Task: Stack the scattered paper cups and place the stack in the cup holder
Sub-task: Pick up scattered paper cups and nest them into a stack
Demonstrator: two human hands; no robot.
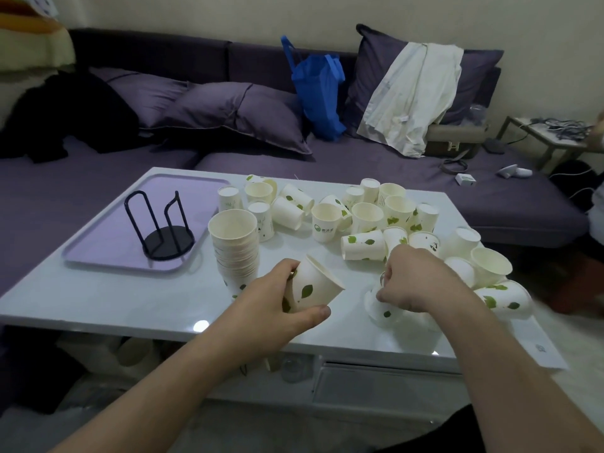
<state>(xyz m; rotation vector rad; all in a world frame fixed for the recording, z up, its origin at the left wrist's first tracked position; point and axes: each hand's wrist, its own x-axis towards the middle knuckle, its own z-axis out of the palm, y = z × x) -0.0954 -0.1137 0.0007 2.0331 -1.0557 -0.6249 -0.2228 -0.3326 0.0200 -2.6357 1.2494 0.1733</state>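
Head view, ordered near to far, positions given relative to the stack (234, 248).

Risks, judged from the layout:
- The stack is tall and stands free on the counter (130, 308). A cup pushed in off-axis or with force could tip it toward the tray (108, 243) or jam a rim.
- The cup in the left hand is tilted, mouth up and to the right; it needs righting before nesting, or the rims will catch.
- Loose cups (362, 217) right of the stack lie touching each other, some on their sides. Pulling one out may roll its neighbours toward the counter edge.

Hands:
- Left hand (274, 299), just in front of the stack: fingers and thumb curled round one leaf-print cup (313, 286), held clear of the counter.
- Right hand (415, 282), further right of the stack: fingers curled down on a cup lying on its side (382, 308); grip appears closed on its rim, partly hidden by the knuckles.

Behind and left of the stack: black wire cup holder (163, 230) on the tray, no cups in it. Sofa (359, 165) beyond.
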